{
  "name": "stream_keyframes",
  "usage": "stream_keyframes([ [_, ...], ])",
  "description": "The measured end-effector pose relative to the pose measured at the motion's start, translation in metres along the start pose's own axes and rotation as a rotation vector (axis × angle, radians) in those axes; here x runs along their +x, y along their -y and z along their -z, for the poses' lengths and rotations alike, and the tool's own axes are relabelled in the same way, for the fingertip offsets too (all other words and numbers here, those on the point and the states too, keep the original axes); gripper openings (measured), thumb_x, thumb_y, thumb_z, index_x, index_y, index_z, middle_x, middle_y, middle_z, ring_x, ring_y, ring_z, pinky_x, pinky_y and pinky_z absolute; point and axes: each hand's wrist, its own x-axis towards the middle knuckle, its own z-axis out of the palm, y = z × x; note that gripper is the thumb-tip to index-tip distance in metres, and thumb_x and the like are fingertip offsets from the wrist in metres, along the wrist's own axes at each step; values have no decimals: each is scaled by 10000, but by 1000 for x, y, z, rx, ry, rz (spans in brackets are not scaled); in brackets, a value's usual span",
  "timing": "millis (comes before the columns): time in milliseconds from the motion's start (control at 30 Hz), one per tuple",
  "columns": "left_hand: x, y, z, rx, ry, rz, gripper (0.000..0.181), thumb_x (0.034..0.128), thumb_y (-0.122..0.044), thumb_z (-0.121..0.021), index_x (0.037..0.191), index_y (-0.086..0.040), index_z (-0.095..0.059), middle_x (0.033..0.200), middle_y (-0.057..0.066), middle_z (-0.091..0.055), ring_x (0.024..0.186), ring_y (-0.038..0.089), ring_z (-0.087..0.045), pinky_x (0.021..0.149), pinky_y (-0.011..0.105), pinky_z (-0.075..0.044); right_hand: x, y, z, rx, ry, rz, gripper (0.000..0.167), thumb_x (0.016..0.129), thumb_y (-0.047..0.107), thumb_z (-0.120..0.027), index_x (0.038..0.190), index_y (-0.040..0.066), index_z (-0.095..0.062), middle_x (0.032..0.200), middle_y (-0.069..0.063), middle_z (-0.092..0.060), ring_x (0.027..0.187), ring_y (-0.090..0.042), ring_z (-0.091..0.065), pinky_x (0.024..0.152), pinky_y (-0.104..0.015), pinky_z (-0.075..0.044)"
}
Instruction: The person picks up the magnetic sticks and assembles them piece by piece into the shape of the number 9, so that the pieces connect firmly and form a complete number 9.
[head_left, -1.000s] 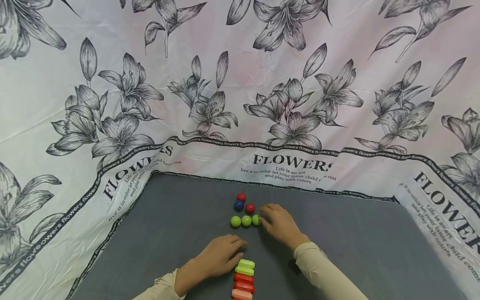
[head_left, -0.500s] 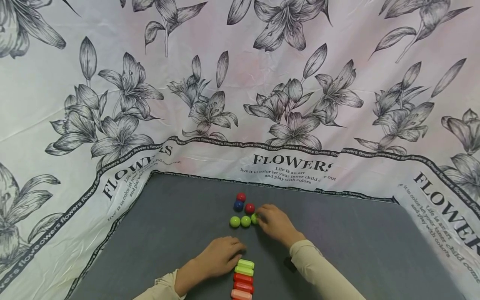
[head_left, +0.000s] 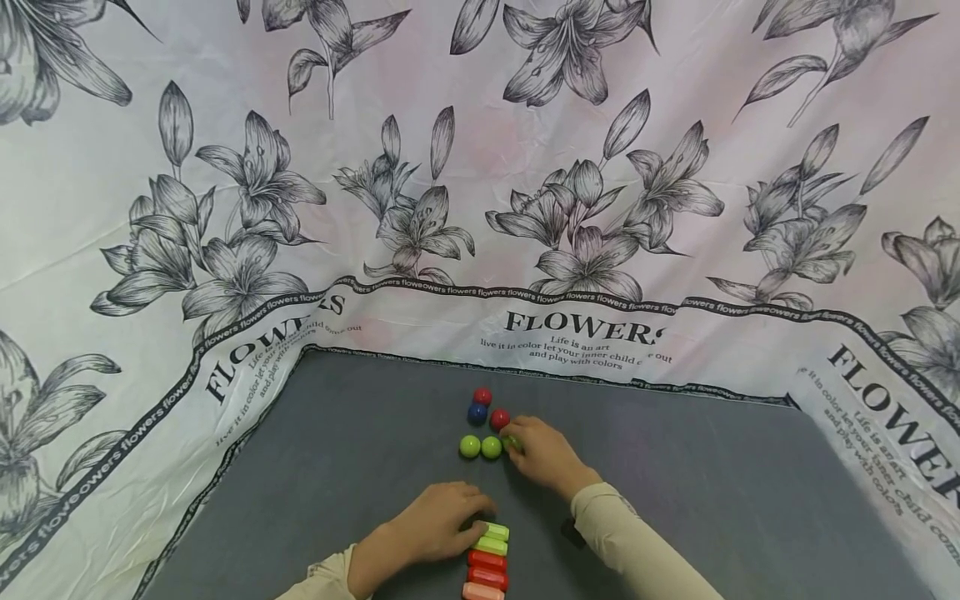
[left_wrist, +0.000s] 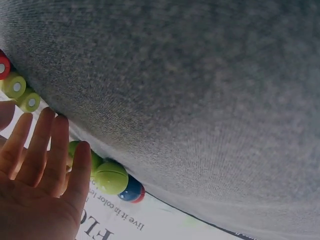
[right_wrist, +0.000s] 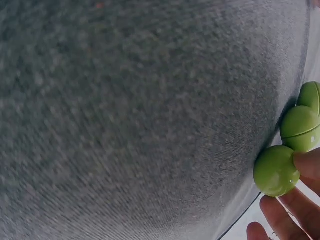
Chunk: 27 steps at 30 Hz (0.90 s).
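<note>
Shifting the right hand [head_left: 546, 455] leftward — pinching the end green ball [right_wrist: 273, 172] — and holding the left hand [head_left: 433, 522], fingers extended, near two green blocks [head_left: 492, 547].

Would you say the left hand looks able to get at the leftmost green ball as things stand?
Probably yes: nothing visible lies between the left hand and the leftmost green ball, and the right hand is off at the rightmost green ball.

left hand [head_left: 444, 521]: palm down, fingers nearly straight | right hand [head_left: 543, 452]: farther forward, thumb and fingers pinching
</note>
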Motion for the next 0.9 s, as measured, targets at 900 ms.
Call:
stream_keyframes([
  [900,12,-4,-4,113,-19,89,218,854,-220,-737,1072,-218,-738,972,-96,-690,896,46,-654,762,236,-534,-46,-25,1,53,-65,-102,247,783,44,-791,1022,48,-726,992,-63,-650,879,-185,-596,782,-375,-502],
])
